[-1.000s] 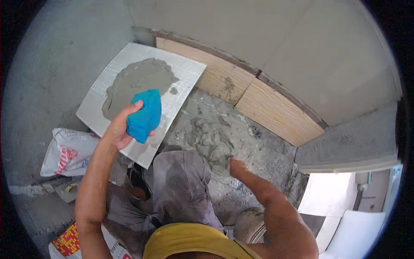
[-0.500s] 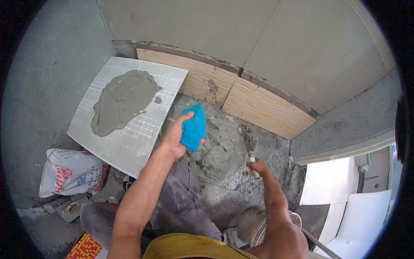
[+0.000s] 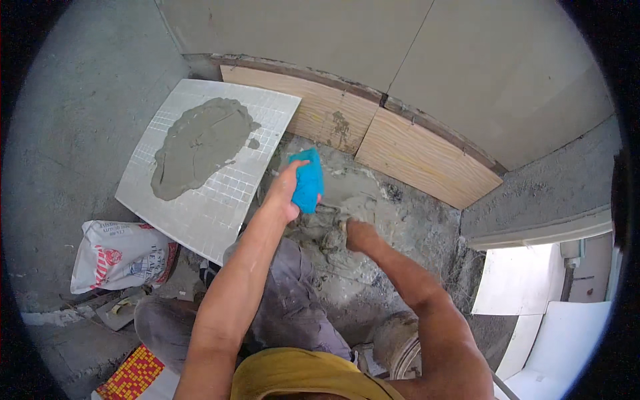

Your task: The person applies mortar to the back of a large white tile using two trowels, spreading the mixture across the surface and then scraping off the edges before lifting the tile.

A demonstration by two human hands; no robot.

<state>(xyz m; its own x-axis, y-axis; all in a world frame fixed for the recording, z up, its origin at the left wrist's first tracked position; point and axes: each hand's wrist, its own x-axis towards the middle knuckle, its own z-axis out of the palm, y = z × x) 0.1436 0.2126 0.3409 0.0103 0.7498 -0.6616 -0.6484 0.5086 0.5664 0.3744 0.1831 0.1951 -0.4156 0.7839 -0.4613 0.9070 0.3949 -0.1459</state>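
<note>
My left hand (image 3: 287, 190) is closed around a bright blue, soft-looking bundle (image 3: 308, 183), held up above the floor; its exact kind is unclear. Below and to the right, my right hand (image 3: 361, 237) grips a trowel by its pale handle (image 3: 343, 227). The blade is mostly lost in the wet grey mortar (image 3: 363, 190) spread over the floor. To the left of my left hand lies a pale board with a grid pattern (image 3: 193, 230), carrying a thick patch of grey mortar (image 3: 203, 143).
Two plywood strips (image 3: 427, 157) line the foot of the far wall. A printed white sack (image 3: 120, 257) stands at left, near a flat tool (image 3: 120, 310) and a red-and-yellow patterned package (image 3: 133, 373). A bucket (image 3: 398, 343) sits by my right arm; white panels (image 3: 517, 280) are at right.
My right hand has moved left and slightly away from me, bringing the trowel into the mortar. My left hand still holds the blue bundle, while the whole view has shifted slightly.
</note>
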